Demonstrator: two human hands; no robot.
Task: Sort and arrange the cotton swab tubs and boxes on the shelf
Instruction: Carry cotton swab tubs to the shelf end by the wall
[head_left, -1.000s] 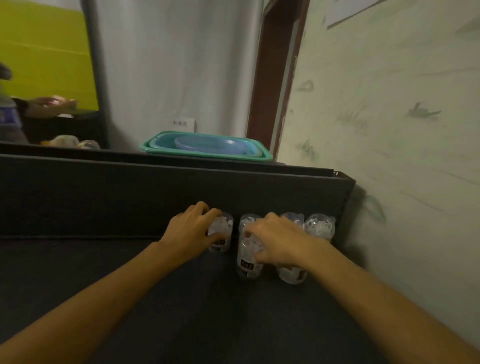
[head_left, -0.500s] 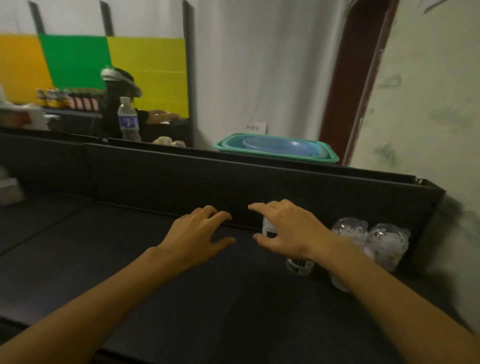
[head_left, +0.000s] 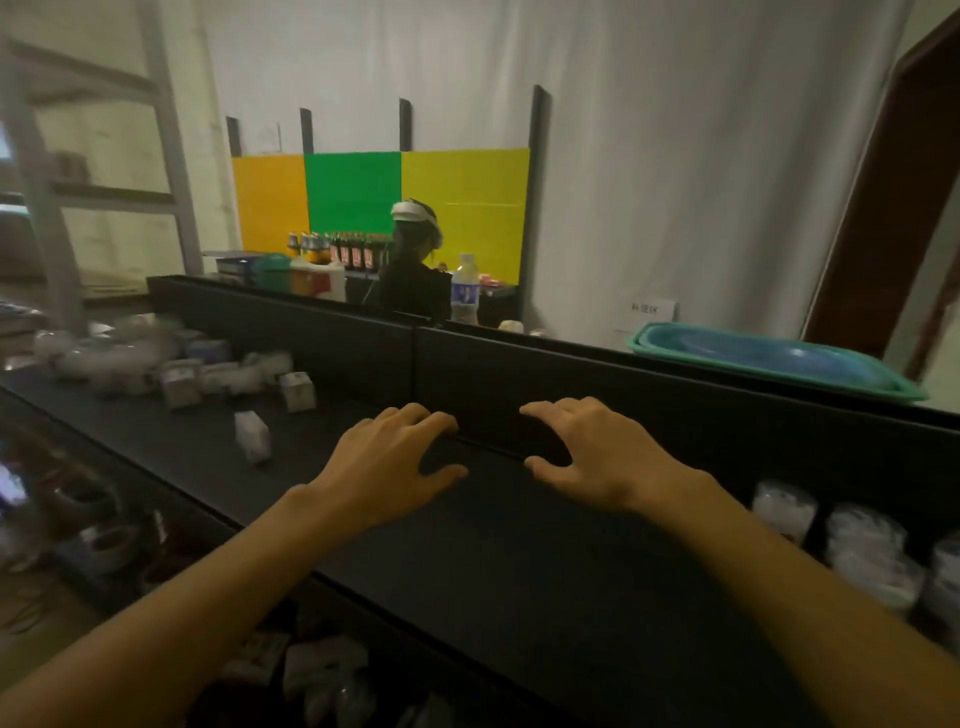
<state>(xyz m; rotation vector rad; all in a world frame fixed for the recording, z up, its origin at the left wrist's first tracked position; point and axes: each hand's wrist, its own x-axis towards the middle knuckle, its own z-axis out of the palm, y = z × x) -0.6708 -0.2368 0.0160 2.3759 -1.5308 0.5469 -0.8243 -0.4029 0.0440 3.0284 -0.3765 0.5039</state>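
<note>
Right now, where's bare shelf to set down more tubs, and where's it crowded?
Bare: the dark shelf top under and between the left hand and right hand, running left to the lone small box. Crowded: the pile of boxes and tubs at far left, and the lined-up clear tubs at the right end.

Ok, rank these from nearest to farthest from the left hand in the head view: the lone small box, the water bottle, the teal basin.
From the left hand:
1. Lone small box, just to its left on the black shelf.
2. Water bottle, behind the shelf's back panel, ahead and slightly right.
3. Teal basin, far right, beyond the back panel.
</note>
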